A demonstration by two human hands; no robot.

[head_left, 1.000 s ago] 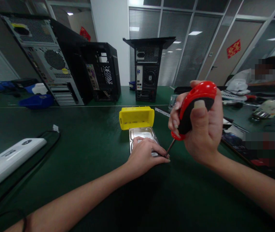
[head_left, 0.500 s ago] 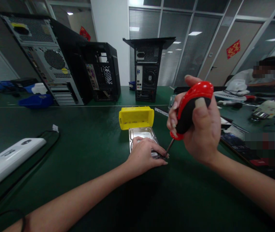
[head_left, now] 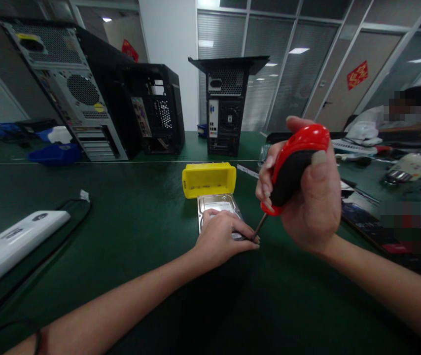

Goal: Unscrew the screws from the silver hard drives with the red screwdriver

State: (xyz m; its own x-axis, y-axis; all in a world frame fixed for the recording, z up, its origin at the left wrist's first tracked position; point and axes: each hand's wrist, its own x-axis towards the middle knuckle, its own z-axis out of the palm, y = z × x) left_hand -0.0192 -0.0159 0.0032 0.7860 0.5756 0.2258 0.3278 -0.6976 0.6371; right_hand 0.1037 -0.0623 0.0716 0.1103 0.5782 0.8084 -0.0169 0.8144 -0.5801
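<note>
A silver hard drive lies on the green table, partly covered by my left hand. That hand presses on the drive's near end, thumb and fingers closed around its near right corner. In my right hand is a red and black electric screwdriver, gripped with the thumb along the handle's back. Its thin shaft slants down to the left, and the tip reaches the corner between my left thumb and fingertips. Whether a screw sits under the tip is hidden by the fingers. A yellow bin stands right behind the drive, with small dark bits inside.
Three computer cases stand at the back: a large one, an open black one and another. A white power strip with a cable lies left. Circuit boards and tools lie right. A person sits far right.
My right hand and the screwdriver have shifted slightly to the right. My left thumb has moved up a little, closer to the fingertips. The hard drive stays in place.
</note>
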